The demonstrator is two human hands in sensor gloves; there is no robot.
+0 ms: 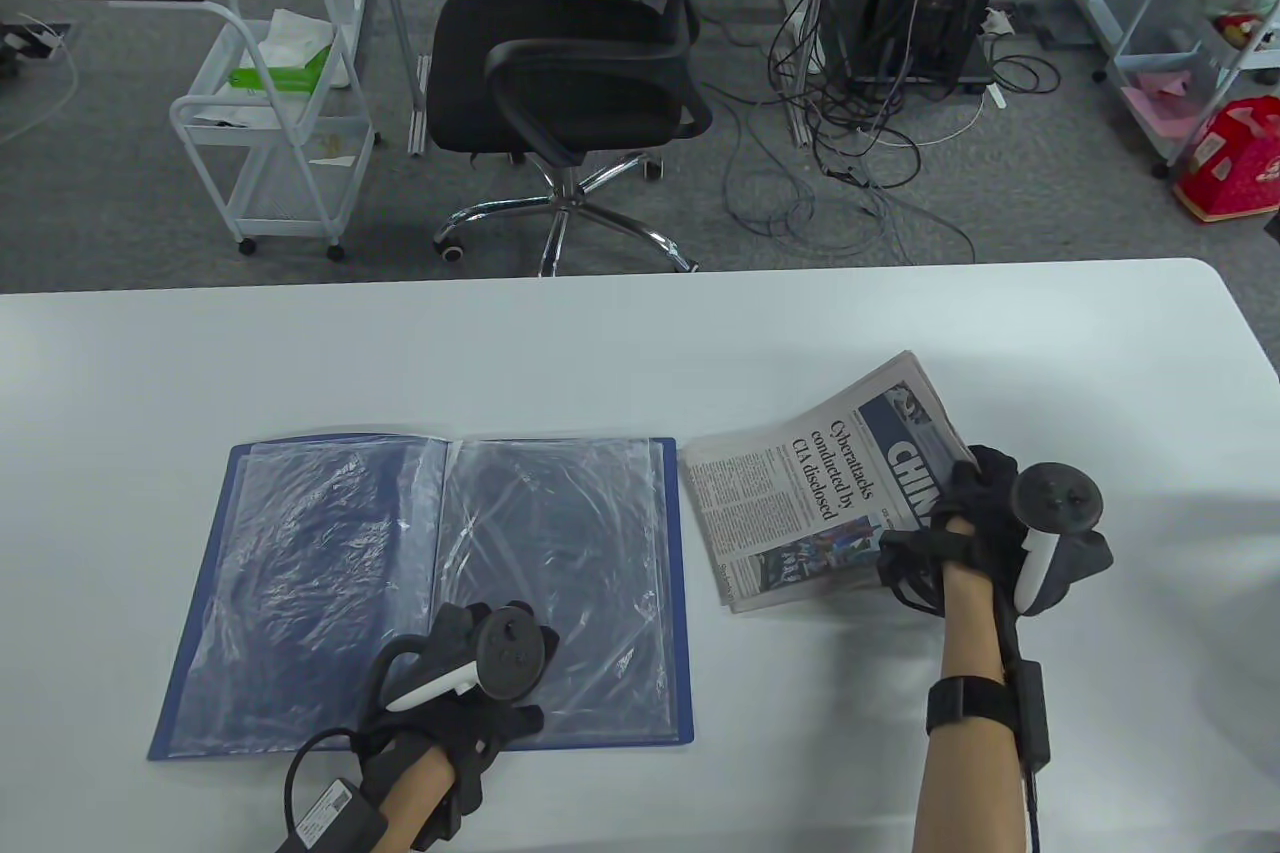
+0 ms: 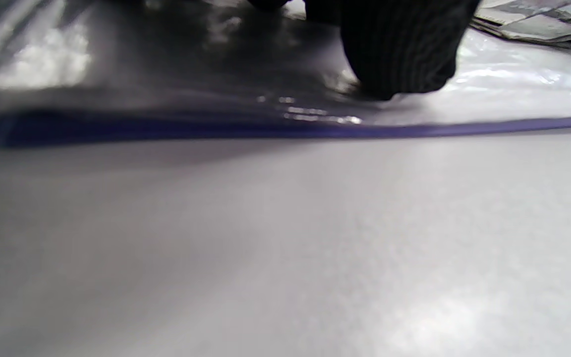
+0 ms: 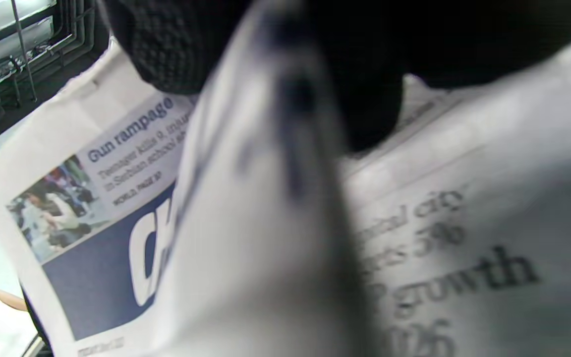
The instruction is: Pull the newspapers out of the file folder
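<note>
One newspaper (image 1: 815,473) lies folded on the white tabletop (image 1: 640,343), just beside the right edge of the folder (image 1: 425,593). Its front page faces up, turned sideways, with a black headline reading "Cyberattacks conducted by CIA disclosed", a blue masthead band in white letters and a colour photo near the lower edge. Its far corner is lifted off the tabletop. The right hand (image 1: 965,518) grips the newspaper at its right edge, fingers closed around the folded pages; in the right wrist view a gloved finger (image 3: 166,44) presses on the page above a small "Gun rampage" headline.

One folder lies open and flat, blue covers underneath, two spreads of crinkled clear plastic sleeves facing up. The left hand (image 1: 465,683) rests flat on the near part of the right-hand sleeve, fingers spread, holding nothing; the left wrist view shows a fingertip (image 2: 399,54) touching the plastic
</note>
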